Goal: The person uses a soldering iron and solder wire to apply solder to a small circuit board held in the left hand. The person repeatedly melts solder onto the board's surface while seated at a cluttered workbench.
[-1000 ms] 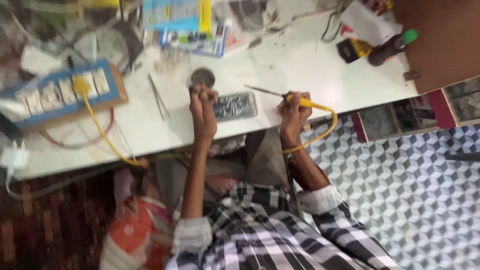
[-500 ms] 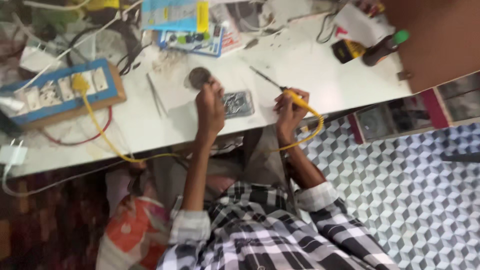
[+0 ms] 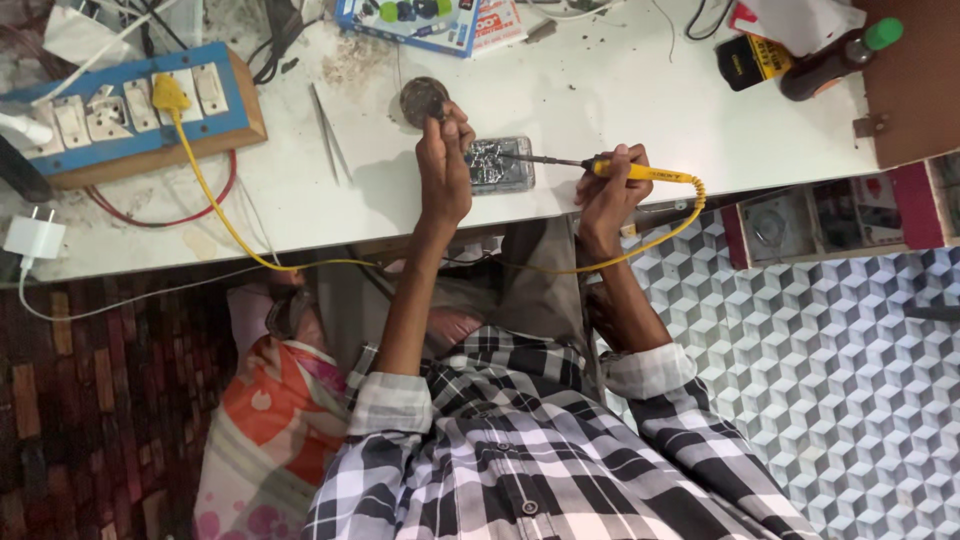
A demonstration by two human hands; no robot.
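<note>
- The white worktable (image 3: pixel 620 110) fills the upper half of the view; against the earlier pictures it sits larger and steadier, and the blur of a second ago is gone, so the work reads as settled into close, fine contact.
- The blue switch board (image 3: pixel 130 105) lies at ten o'clock from the hands; its yellow plug and the yellow cable (image 3: pixel 225 215) trail down over the table edge.
- The left hand (image 3: pixel 443 175) has shifted from beside the round dark puck (image 3: pixel 422 98) to the left end of the circuit board; its fingers are clenched with something thin pinched at the tips; what it is I cannot make out.
- The right hand (image 3: pixel 608 195) grips the yellow soldering iron (image 3: pixel 600 167) in a closed, pen-like hold; half a second ago the tip pointed up and away, now it lies level, reaching toward nine o'clock onto the board.
- The circuit board (image 3: pixel 500 163) sits near the table's front edge, between the two hands; whether the tip touches it is too small to tell.
- Tweezers (image 3: pixel 328 130) lie at nine o'clock of the puck.
- Cut off at twelve o'clock: a blue tool tray; the dark bottle at two o'clock is partly out of frame.
</note>
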